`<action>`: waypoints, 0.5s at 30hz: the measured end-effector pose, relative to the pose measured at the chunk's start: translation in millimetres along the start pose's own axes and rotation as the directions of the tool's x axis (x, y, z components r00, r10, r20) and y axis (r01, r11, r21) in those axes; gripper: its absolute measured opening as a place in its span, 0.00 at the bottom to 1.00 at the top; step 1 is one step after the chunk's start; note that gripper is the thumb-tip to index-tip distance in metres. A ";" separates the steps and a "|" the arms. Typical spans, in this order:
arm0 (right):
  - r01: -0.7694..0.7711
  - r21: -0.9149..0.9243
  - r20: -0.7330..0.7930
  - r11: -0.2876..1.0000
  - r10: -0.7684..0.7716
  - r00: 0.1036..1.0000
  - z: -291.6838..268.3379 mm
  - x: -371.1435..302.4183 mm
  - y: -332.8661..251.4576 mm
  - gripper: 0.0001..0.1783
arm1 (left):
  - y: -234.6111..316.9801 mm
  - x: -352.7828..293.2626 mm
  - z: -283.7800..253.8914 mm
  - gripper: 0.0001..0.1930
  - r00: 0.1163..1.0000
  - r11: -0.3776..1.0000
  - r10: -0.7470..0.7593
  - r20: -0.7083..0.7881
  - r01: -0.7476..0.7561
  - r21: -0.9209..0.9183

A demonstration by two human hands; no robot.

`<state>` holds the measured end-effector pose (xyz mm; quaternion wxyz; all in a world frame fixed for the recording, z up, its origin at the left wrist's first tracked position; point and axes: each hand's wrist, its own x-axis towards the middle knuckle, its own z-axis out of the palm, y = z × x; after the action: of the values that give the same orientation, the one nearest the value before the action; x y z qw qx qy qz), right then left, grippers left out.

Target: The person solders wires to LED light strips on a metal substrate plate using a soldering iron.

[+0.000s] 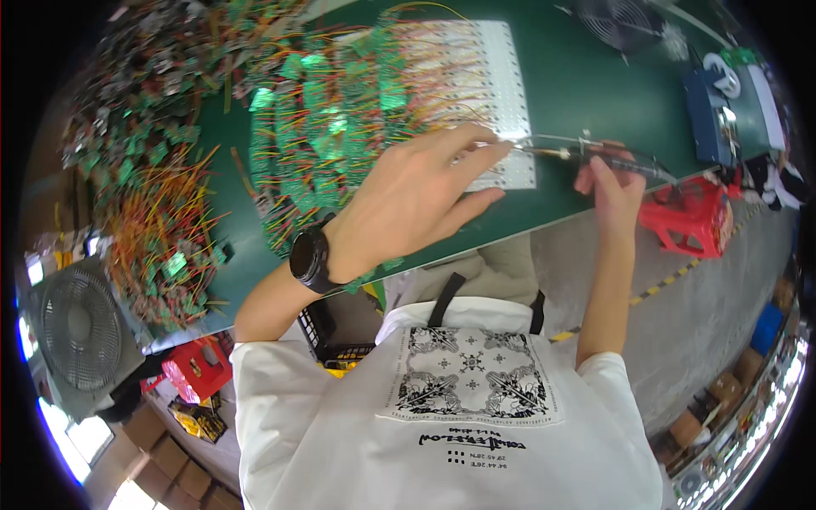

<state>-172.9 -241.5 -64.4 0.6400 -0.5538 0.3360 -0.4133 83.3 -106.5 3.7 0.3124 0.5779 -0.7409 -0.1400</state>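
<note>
shirt [442,442]: white, short sleeves, square black ornamental print on the chest with lines of small black text beneath | watch [311,258]: black, round, on the left wrist | straps [445,299]: two, black, over the shoulders | forearms bare

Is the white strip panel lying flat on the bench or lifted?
Flat: the white strip panel lies on the green bench, the left hand pressing its near edge.

A dark green tabletop [586,93] carries a white strip board [501,76], bright green circuit boards [327,127] with red and orange wires [144,221], beside a red stool [693,217] and a black watch [310,257]
</note>
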 end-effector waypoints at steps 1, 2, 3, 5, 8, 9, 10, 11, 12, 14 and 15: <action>-0.009 -0.024 -0.035 1.000 0.008 0.999 -1.3 -0.7 -1.0 0.14 | 2.9 -0.1 -9.3 0.17 0.997 0.999 0.047 -0.067 -0.047 0.009; -0.022 -0.042 -0.066 0.999 0.020 0.998 -1.3 -1.7 0.1 0.14 | 4.7 -4.1 -21.0 0.17 0.987 0.996 0.092 -0.128 -0.089 0.028; -0.017 -0.060 -0.059 0.998 0.013 0.998 -2.2 -2.9 1.1 0.14 | 5.8 -10.9 -33.4 0.17 0.988 0.996 0.069 -0.135 -0.061 0.061; 0.002 -0.067 -0.036 0.998 -0.005 0.999 -8.1 -3.0 3.5 0.15 | 4.7 -32.9 -49.9 0.16 0.981 0.993 -0.043 -0.192 0.063 0.099; 0.039 -0.021 -0.020 0.999 -0.040 0.999 -14.5 -1.6 8.1 0.14 | 2.7 -77.2 -65.9 0.10 0.862 0.914 -0.307 -0.403 0.385 0.127; 0.038 -0.020 -0.017 0.999 -0.039 0.999 -16.4 -1.7 9.6 0.14 | 1.6 -93.3 -68.7 0.09 0.783 0.857 -0.397 -0.480 0.503 0.113; 0.038 -0.021 -0.016 0.999 -0.038 0.999 -17.7 -1.5 11.7 0.14 | -5.5 -114.7 -71.5 0.07 0.709 0.782 -0.437 -0.553 0.603 0.156; 0.041 -0.003 -0.002 0.999 -0.041 0.999 -18.7 -0.6 11.9 0.14 | -11.8 -137.5 -75.9 0.06 0.627 0.695 -0.463 -0.627 0.695 0.182; 0.041 -0.005 0.016 0.999 -0.040 0.999 -19.9 0.3 12.1 0.14 | -11.1 -155.9 -81.3 0.06 0.510 0.525 -0.520 -0.685 0.823 0.214; 0.047 -0.005 0.022 0.999 -0.047 0.999 -20.1 -0.1 13.1 0.14 | -15.5 -186.4 -88.1 0.12 0.409 0.246 -0.519 -0.751 0.913 0.327; 0.049 -0.011 0.017 0.999 -0.048 0.999 -19.6 -0.2 13.2 0.14 | -19.6 -201.5 -89.9 0.12 0.408 0.242 -0.514 -0.755 0.913 0.330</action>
<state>-188.3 -249.2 -80.5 0.6293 -0.5689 0.3197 -0.4221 182.1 91.7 0.7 0.1328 0.9421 -0.2486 0.1819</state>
